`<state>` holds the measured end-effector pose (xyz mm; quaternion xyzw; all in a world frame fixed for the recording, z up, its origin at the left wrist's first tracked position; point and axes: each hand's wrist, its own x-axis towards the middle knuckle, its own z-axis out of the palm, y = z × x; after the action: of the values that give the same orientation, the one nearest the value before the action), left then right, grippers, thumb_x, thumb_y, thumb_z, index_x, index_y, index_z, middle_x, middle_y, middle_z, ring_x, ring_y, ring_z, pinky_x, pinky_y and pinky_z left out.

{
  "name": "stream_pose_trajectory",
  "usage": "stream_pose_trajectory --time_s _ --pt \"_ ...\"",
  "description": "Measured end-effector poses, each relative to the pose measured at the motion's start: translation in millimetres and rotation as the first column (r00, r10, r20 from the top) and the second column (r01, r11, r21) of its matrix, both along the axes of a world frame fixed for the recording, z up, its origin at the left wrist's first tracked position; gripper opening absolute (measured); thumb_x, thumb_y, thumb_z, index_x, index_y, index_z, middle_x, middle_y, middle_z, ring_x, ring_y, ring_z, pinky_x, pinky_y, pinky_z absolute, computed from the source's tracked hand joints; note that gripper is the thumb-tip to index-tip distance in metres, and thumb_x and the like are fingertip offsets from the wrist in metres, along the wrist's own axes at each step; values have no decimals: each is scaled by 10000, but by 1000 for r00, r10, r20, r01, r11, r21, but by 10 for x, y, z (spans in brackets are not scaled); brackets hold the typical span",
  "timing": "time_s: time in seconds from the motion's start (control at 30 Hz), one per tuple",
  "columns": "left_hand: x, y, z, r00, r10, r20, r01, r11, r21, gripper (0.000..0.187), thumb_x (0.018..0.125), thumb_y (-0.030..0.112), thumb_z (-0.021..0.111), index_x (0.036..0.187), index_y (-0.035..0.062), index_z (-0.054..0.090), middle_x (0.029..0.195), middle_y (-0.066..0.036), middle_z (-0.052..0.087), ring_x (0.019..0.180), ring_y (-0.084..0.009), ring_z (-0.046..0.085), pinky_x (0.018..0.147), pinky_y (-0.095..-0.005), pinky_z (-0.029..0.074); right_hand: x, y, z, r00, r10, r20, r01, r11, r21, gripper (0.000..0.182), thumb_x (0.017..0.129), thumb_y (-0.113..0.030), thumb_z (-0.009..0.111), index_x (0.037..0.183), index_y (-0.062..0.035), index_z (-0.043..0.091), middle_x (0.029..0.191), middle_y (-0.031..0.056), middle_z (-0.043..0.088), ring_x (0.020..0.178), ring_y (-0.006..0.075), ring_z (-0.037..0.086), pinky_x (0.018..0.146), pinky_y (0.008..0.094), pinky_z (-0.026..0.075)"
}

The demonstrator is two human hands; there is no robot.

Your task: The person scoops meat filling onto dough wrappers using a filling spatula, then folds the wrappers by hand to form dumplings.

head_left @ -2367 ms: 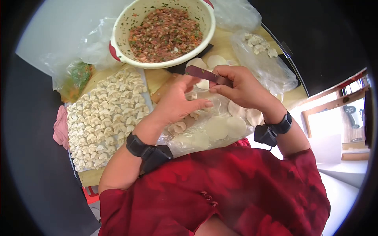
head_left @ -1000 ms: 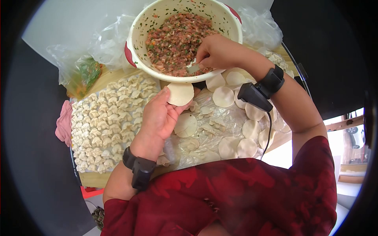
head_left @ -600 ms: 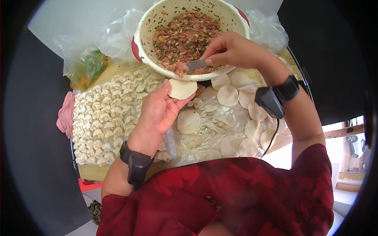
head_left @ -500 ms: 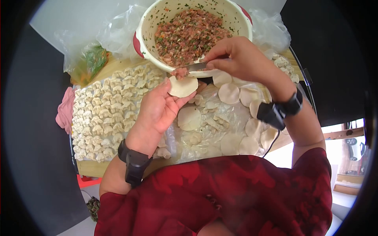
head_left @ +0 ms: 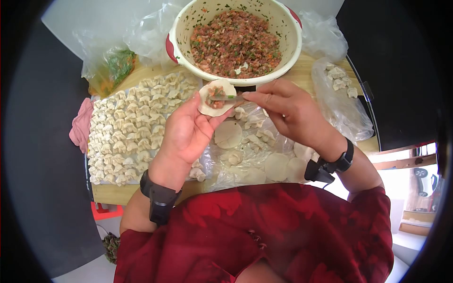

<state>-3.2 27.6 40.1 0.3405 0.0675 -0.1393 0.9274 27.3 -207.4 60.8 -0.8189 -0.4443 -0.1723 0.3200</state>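
My left hand (head_left: 188, 125) holds a round dumpling wrapper (head_left: 228, 87) between thumb and fingers, roughly level over the table. Pinkish meat filling flecked with green (head_left: 214, 102) lies in the wrapper's middle. My right hand (head_left: 290, 111) grips a narrow metal spreader (head_left: 230, 98), its flat blade resting on that filling; the handle is mostly hidden by my fingers. Just beyond both hands stands a large white bowl (head_left: 200, 70) of minced meat mixture (head_left: 236, 42). Under and beside my hands, loose round wrappers (head_left: 228, 135) lie on clear plastic.
Rows of folded dumplings (head_left: 125, 127) cover the table's left part. A pink cloth (head_left: 82, 123) lies at the left edge, near a plastic bag with greens (head_left: 115, 68). More dumplings (head_left: 339, 80) sit in plastic at the right. Wooden tabletop (head_left: 304, 68) shows beside the bowl.
The spreader has come from the bowl's near rim down onto the wrapper. Its filling now sits spread in the wrapper's middle. My right hand has turned and moved lower.
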Motion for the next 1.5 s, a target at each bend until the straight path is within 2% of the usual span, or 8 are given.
stream_pose_trajectory --time_s 0.17,0.8,0.87,1.0,1.07,1.2,1.3,1.5 --pt "-2 -105 25 999 46 -5 -46 997 -64 397 1049 199 306 1363 -37 357 1354 -180 499 1239 -308 519 1060 -471 449 -92 6 39 997 -63 -53 70 986 152 394 754 74 631 1114 -81 677 900 98 637 824 290 627 700 365 516" --pt "-12 -183 63 998 59 6 -59 998 -13 416 1050 196 285 1390 -38 334 1393 -175 464 1271 -316 487 1086 -479 416 -109 -32 40 970 -149 -192 179 972 152 236 832 28 615 1043 -39 697 858 132 663 718 272 638 624 324 507" --pt "-8 -197 57 996 89 8 -88 994 -70 419 1054 225 276 1381 -25 352 1381 -176 476 1253 -310 503 1068 -487 429 -203 51 74 908 -112 -403 236 932 273 271 788 37 645 1041 -52 680 875 111 645 748 268 636 626 325 512" --pt "-11 -209 -62 999 3 48 2 995 -98 429 1053 247 299 1373 -34 350 1352 -195 495 1256 -321 494 1079 -497 412 -292 221 112 937 -29 -349 89 983 158 365 685 63 689 1007 -98 629 912 74 579 838 250 617 676 342 516" --pt "-16 -152 -127 979 -168 119 197 931 -308 440 1055 288 293 1363 -16 370 1317 -189 524 1215 -325 526 1063 -495 413 -226 239 -20 959 -18 -284 66 985 161 358 691 64 686 1004 -102 634 912 72 570 823 251 612 675 342 510" --pt "-62 -148 -72 980 -132 147 173 933 -316 460 1051 333 314 1353 -6 390 1308 -179 532 1185 -326 550 1077 -484 400 -173 307 -25 980 -27 -199 78 965 249 287 709 35 698 961 -93 650 841 64 542 748 223 599 634 315 480" --pt "-94 -217 29 996 -32 79 41 993 -113 481 1052 376 289 1364 26 395 1291 -138 550 1129 -311 588 1021 -468 462 -132 349 11 902 -74 -425 207 939 275 148 766 -36 707 903 -61 656 776 47 560 696 153 575 606 291 454" --pt "-123 -317 68 964 -33 264 -15 983 181 418 998 293 527 1300 5 513 1219 -117 608 1054 -210 637 963 -360 517 -74 398 68 720 57 -692 317 859 401 127 845 -140 693 845 -24 642 744 20 618 732 78 559 621 260 459"
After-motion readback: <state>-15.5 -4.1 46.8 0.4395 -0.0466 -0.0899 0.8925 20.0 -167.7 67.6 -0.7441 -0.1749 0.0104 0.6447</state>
